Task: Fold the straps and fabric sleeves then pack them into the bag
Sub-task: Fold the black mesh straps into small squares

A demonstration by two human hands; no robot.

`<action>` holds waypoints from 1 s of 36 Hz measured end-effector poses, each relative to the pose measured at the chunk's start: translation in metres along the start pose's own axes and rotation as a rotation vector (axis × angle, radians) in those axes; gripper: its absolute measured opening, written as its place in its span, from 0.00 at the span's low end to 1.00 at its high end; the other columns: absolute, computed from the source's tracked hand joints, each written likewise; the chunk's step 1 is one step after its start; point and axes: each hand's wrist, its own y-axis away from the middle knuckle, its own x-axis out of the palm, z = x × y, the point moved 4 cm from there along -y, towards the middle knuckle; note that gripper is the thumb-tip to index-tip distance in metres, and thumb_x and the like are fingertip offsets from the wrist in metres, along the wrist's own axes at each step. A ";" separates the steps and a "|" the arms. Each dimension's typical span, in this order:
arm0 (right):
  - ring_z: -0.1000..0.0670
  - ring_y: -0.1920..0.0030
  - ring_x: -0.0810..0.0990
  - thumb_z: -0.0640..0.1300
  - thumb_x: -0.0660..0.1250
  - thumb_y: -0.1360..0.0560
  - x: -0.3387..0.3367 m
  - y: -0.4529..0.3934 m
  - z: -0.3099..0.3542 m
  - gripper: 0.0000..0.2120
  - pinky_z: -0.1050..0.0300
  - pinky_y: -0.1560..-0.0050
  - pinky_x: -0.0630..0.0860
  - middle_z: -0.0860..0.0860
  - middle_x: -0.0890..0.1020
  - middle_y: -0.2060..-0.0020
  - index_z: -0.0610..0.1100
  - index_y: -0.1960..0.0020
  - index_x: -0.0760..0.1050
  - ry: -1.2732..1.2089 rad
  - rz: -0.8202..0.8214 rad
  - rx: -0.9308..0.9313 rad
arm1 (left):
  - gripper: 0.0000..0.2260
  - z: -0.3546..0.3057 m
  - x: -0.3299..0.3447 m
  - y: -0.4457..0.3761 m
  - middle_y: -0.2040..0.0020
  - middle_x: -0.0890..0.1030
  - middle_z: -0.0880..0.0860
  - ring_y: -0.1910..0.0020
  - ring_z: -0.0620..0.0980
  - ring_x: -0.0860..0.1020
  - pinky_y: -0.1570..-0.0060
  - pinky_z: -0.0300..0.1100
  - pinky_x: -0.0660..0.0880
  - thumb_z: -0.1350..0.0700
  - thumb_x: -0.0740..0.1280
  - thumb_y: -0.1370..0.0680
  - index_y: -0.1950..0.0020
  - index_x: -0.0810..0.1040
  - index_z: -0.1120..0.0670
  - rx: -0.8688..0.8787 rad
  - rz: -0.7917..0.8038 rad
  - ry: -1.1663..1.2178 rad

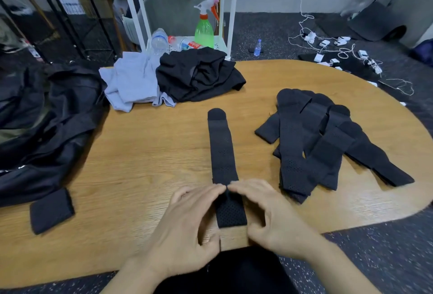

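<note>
A long black perforated strap lies lengthwise on the wooden table, its rounded end pointing away from me. My left hand and my right hand meet over its near part, fingertips pressing on the strap from both sides with fingers arched. A pile of several black straps lies to the right. A folded black piece sits at the left near edge. The black bag lies open at the far left. Black and light grey fabric are heaped at the back.
A white rack behind the table holds a green spray bottle and water bottles. A grey chair stands behind it. Chargers and white cables lie on the dark floor at the right.
</note>
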 end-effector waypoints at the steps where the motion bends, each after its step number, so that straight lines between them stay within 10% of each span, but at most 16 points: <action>1: 0.60 0.29 0.63 0.48 0.57 0.37 0.007 0.003 -0.005 0.36 0.61 0.28 0.60 0.57 0.71 0.32 0.51 0.28 0.70 0.041 0.013 0.002 | 0.35 0.000 0.002 -0.001 0.30 0.71 0.40 0.31 0.33 0.65 0.29 0.37 0.54 0.50 0.68 0.33 0.26 0.66 0.49 -0.009 0.021 -0.014; 14: 0.55 0.57 0.74 0.41 0.72 0.26 0.010 -0.032 -0.013 0.20 0.56 0.51 0.75 0.58 0.75 0.59 0.48 0.35 0.76 0.029 -0.414 0.168 | 0.22 0.018 0.001 -0.038 0.51 0.79 0.37 0.51 0.32 0.75 0.40 0.33 0.60 0.49 0.69 0.23 0.30 0.69 0.43 -0.347 -0.159 0.019; 26: 0.62 0.60 0.72 0.46 0.69 0.24 0.012 -0.037 -0.011 0.19 0.60 0.54 0.73 0.58 0.71 0.51 0.51 0.35 0.71 0.135 -0.404 0.222 | 0.13 0.020 0.009 -0.049 0.46 0.77 0.47 0.52 0.48 0.77 0.42 0.40 0.61 0.52 0.71 0.24 0.39 0.80 0.50 -0.375 -0.145 -0.142; 32: 0.48 0.44 0.75 0.43 0.66 0.22 0.019 -0.039 -0.011 0.15 0.58 0.54 0.74 0.50 0.72 0.43 0.42 0.36 0.75 0.339 -0.339 0.085 | 0.11 0.015 0.015 -0.051 0.48 0.81 0.50 0.49 0.52 0.80 0.40 0.44 0.63 0.62 0.77 0.32 0.50 0.84 0.56 -0.211 -0.175 -0.303; 36: 0.45 0.40 0.73 0.42 0.63 0.23 0.023 -0.036 -0.015 0.16 0.47 0.45 0.77 0.46 0.74 0.38 0.39 0.38 0.76 0.383 -0.305 -0.006 | 0.16 0.016 0.013 -0.048 0.45 0.81 0.49 0.45 0.51 0.79 0.37 0.41 0.63 0.48 0.70 0.30 0.46 0.83 0.55 -0.128 -0.077 -0.351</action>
